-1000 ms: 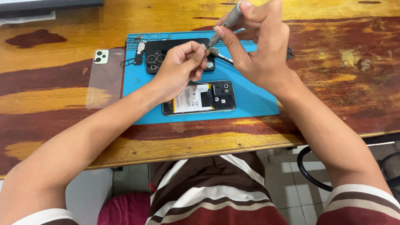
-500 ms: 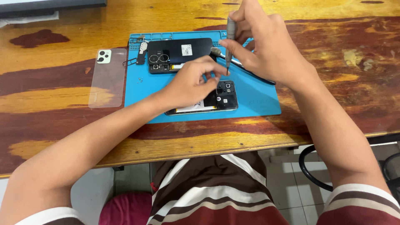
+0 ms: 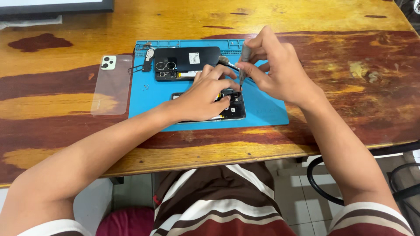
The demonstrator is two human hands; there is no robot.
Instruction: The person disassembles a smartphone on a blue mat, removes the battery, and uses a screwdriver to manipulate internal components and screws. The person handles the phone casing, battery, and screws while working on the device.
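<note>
In the head view, an opened phone [image 3: 232, 109] was seen lying on a blue work mat [image 3: 267, 109] spread over a worn wooden table [image 3: 332, 57], near the mat's edge at 6 o'clock. The left hand [image 3: 203, 96] was laid flat over the phone's body, its fingers pressed down on it so that only the end at 3 o'clock, with dark inner parts exposed, was left uncovered. The right hand [image 3: 275, 72] was held just beyond it at about 2 o'clock, its fingertips pinched around a slim grey screwdriver [image 3: 243, 65] kept nearly upright, the tip set down on the exposed end of the phone. A second metal tool [image 3: 227, 62] was seen lying between the two hands, partly hidden by them. At 12 o'clock from the opened phone, a detached black back cover [image 3: 186, 61] with camera rings was resting on the mat, and a small metal part [image 3: 148, 55] was lying just beside it at 9 o'clock. Off the mat, at 9 o'clock, a clear phone case [image 3: 111, 87] was laid flat on the table. A dark frame edge [image 3: 57, 6] was visible at the table's 11 o'clock corner.
</note>
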